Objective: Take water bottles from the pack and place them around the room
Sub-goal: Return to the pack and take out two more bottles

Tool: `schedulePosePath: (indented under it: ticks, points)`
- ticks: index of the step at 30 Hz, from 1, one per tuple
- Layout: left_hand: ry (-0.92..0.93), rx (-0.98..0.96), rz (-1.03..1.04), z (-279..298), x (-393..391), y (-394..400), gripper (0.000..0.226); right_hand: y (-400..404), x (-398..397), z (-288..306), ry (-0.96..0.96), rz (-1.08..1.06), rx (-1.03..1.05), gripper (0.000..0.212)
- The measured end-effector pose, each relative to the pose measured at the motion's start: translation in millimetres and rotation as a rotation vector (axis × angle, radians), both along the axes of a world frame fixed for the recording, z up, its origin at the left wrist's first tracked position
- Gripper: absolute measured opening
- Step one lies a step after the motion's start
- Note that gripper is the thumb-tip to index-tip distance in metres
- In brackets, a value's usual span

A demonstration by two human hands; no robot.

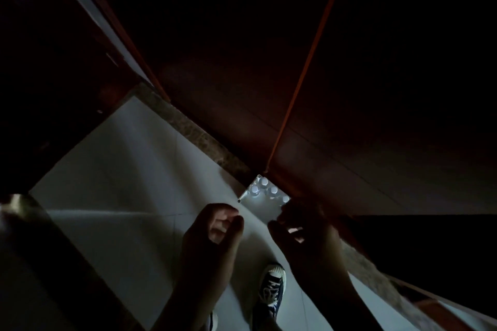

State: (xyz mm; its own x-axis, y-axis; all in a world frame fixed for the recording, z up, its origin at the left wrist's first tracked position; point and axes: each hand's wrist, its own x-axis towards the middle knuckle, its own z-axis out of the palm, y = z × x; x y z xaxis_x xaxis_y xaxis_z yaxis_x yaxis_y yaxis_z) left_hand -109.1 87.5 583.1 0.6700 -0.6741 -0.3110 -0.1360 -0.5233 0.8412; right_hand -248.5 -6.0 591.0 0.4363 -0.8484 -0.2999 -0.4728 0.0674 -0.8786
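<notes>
The scene is very dark. A shrink-wrapped pack of water bottles (265, 197) with white caps stands on the pale tiled floor against a dark wooden wall. My left hand (215, 226) hovers just left of and below the pack, fingers loosely curled, holding nothing I can make out. My right hand (301, 228) is at the pack's near right corner, its fingers bent and overlapping the wrap's edge. In this light it is unclear whether that hand grips the wrap.
Dark wooden panels with an orange edge strip (304, 72) rise behind the pack. A speckled stone threshold (204, 140) runs along the wall's base. A sneaker (271, 290) stands on the pale floor tiles (129, 169). Dark furniture (53, 250) fills the lower left.
</notes>
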Motion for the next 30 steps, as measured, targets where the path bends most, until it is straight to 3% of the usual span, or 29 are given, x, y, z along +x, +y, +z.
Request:
schedulePosePath:
  ticks: [10,13,17,20,23,25,30]
  points:
    - [0.045,0.094,-0.154,-337,51,-81,0.029,-32,-16,-323,0.329,-0.422,0.154,0.034]
    - [-0.003,0.181,-0.229,-443,54,-93,0.044,-43,-25,-422,0.429,-0.535,0.143,0.044]
    - [-0.083,0.265,-0.366,-561,57,-104,0.082,-58,-44,-537,0.508,-0.545,0.122,0.077]
    - [-0.111,0.208,-0.42,-615,61,-112,0.089,-64,-49,-598,0.503,-0.495,0.083,0.085]
    - [-0.122,0.152,-0.434,-654,62,-117,0.077,-66,-50,-641,0.445,-0.544,0.07,0.068]
    - [-0.133,0.098,-0.441,-674,64,-123,0.066,-71,-52,-662,0.395,-0.574,0.055,0.059]
    - [-0.199,0.035,-0.447,-689,67,-139,0.061,-81,-57,-683,0.345,-0.608,0.041,0.062]
